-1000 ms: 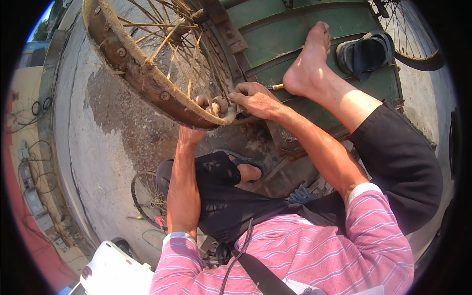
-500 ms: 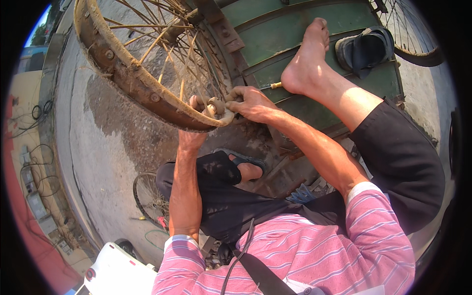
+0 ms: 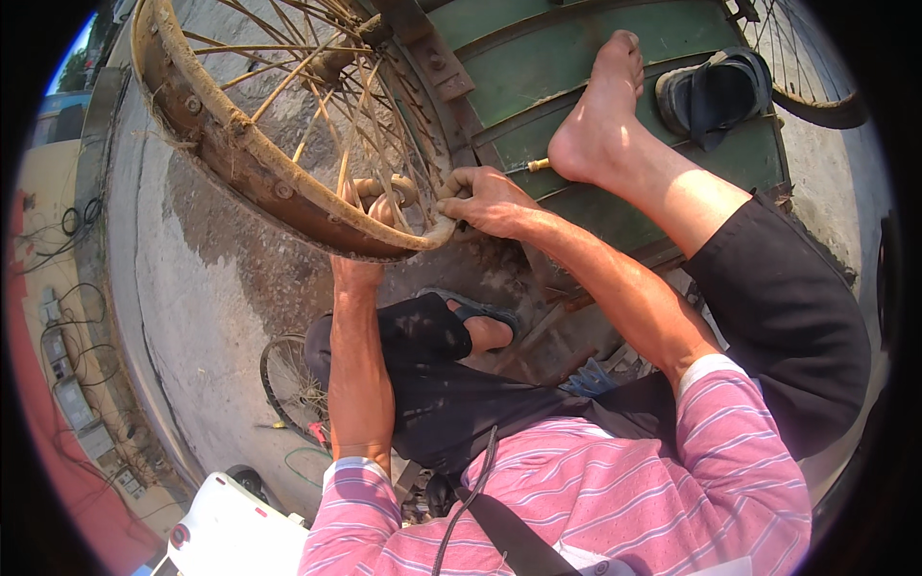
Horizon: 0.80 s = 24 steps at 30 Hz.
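A dirt-caked wire wheel has a rusty brown rim (image 3: 235,163) that curves across the upper left, with many rusty spokes (image 3: 298,72) inside it. My left hand (image 3: 380,204) reaches up behind the lower rim. Its fingers are curled among the spokes and seem wrapped round one; the rim hides part of the palm. At the rim's right-hand bend, my right hand (image 3: 490,204) is closed, thumb and forefinger pinched against its edge. Any small part between those fingertips is hidden.
My bare foot (image 3: 600,120) rests on a ribbed green metal panel (image 3: 538,38), beside a dark sandal (image 3: 715,96) and a thin yellow-handled tool (image 3: 538,165). Another wheel (image 3: 826,110) stands upper right. A smaller wheel (image 3: 288,379) and a white object (image 3: 230,533) lie lower left.
My left hand has moved left along the rim, away from my right hand. The rim has shifted slightly left. My right hand stays at the rim's bend.
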Tool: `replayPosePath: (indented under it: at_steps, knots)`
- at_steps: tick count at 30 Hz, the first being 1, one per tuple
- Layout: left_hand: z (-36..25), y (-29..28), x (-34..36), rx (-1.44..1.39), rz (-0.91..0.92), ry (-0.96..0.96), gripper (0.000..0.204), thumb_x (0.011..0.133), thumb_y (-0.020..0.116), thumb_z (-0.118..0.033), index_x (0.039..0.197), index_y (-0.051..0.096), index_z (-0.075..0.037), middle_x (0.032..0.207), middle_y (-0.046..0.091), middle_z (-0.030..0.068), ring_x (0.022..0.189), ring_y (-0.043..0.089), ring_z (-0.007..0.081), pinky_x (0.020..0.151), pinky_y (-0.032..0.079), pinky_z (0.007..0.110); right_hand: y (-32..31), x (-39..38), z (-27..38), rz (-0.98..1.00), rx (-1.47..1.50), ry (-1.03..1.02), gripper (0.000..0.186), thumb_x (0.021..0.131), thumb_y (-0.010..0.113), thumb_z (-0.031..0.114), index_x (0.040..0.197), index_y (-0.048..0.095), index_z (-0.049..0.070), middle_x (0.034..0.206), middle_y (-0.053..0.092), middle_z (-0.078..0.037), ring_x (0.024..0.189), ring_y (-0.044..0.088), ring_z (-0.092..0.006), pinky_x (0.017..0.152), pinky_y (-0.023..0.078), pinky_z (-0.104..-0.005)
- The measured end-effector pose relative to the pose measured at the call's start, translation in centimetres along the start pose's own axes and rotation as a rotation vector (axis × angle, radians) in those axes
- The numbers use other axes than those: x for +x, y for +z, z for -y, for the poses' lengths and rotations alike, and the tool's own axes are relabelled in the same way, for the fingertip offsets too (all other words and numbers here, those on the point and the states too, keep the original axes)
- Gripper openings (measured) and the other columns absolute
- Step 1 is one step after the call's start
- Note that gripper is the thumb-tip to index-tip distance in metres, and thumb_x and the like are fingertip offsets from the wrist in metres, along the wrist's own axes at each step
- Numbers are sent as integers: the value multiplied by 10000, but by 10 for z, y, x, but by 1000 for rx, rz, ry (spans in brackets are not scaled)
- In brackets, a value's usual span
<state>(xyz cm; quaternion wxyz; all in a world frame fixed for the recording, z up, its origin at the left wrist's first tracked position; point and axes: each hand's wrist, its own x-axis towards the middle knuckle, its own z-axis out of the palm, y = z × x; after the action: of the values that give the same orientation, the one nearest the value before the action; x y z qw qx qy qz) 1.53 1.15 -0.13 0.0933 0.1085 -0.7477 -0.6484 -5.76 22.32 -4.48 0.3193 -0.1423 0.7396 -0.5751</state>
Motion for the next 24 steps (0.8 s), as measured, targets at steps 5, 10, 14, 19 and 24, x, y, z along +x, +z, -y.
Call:
replayPosePath:
  at_steps: [5, 10, 14, 19, 24]
  knots:
    - [16, -27, 8, -107, 47, -193, 275, 965, 793, -222, 1172, 723, -56, 945, 751, 38, 760, 648, 89, 650, 509, 242, -1, -5, 4, 25, 98, 45, 366, 884, 746, 310, 1105, 759, 18, 1017, 753, -131, 960, 684, -228, 879, 526, -385]
    - [50, -18, 13, 60, 126, -180, 330, 975, 775, -230, 1233, 724, -31, 929, 732, 35, 748, 645, 94, 628, 502, 257, 6, -1, -3, 15, 248, 185, 338, 897, 733, 297, 1081, 753, 14, 918, 695, -61, 801, 618, -163, 737, 491, -337]
    - [41, 4, 12, -104, 206, -231, 398, 996, 804, -224, 1289, 673, 13, 948, 757, 49, 690, 703, 112, 569, 553, 238, 4, -4, 1, 32, 251, 227, 292, 916, 732, 270, 1055, 728, 14, 817, 655, -19, 671, 564, -109, 615, 455, -299]
    - [39, 1, 13, -121, 231, -286, 378, 1011, 788, -234, 1274, 677, 15, 952, 758, 56, 719, 710, 111, 587, 558, 236, 3, -8, 12, 42, 217, 222, 291, 915, 721, 266, 1055, 723, 11, 814, 658, -28, 677, 576, -110, 620, 465, -299]
    - [41, 3, 12, -102, 230, -262, 353, 1018, 780, -234, 1255, 686, 11, 930, 746, 36, 699, 686, 97, 578, 537, 231, 2, -8, 12, 43, 207, 226, 275, 917, 718, 267, 1032, 716, 17, 816, 658, -28, 682, 578, -110, 623, 469, -299]
